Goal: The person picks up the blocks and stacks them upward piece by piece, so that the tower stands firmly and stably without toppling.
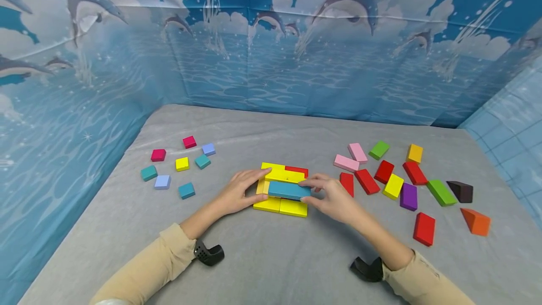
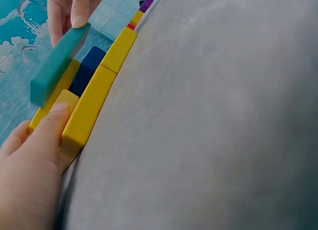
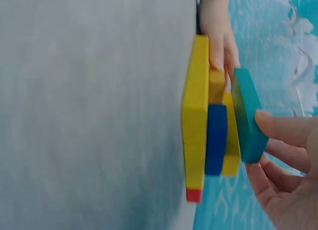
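Observation:
My right hand [image 1: 332, 196] pinches a long teal block [image 1: 289, 190] at its right end, thumb on the near side and fingers on the far side. The block hovers, slightly tilted, over a low stack of blocks. Yellow blocks [image 1: 293, 207] form the stack's near side, another yellow block [image 1: 284, 175] lies toward the back, and a red block [image 1: 299, 169] sits at the back right. Between them a dark blue block [image 3: 216, 140] shows in the right wrist view. My left hand [image 1: 237, 192] grips the stack's left end, thumb against a light orange block [image 2: 70, 98].
Several small blocks, including a yellow one [image 1: 182, 164], are scattered on the grey cloth to the left. At the right lie more blocks: red [image 1: 424, 228], purple [image 1: 408, 196], pink [image 1: 346, 163], green and an orange wedge [image 1: 476, 221]. A dolphin-print curtain [image 1: 271, 60] hangs behind.

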{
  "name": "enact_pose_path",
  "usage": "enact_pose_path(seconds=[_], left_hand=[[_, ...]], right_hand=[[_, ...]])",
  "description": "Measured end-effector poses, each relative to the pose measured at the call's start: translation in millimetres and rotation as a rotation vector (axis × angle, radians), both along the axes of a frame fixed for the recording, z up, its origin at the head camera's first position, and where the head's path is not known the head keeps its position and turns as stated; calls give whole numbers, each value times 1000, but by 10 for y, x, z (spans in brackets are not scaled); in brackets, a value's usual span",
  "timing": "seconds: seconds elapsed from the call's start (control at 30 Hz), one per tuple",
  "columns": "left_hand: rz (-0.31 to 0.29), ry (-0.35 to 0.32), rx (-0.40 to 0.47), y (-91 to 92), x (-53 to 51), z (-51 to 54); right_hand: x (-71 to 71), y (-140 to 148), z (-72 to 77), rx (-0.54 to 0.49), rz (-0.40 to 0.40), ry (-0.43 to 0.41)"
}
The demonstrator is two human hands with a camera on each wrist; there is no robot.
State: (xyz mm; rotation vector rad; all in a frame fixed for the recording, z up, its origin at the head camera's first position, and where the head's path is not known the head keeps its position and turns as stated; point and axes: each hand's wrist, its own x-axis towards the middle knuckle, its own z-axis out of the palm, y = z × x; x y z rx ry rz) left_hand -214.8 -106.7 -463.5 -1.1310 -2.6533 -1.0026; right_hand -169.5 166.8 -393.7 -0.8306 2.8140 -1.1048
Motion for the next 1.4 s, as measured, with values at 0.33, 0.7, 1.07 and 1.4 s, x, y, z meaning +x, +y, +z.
enact_pose_path(seconds=[0.33, 0.7, 1.07, 1.4], left_hand=[[-21, -7, 20, -4, -17, -8], [-15, -8, 35, 6, -5, -4], [-7, -11, 31, 13, -2, -4], [-24, -102, 48, 25, -2, 77]], right_hand=[[10, -159, -16, 73, -7, 89], [-49, -138, -75, 107, -2, 181], [-228, 11, -113, 90, 97, -34], [-266, 16, -148, 56, 110, -49]])
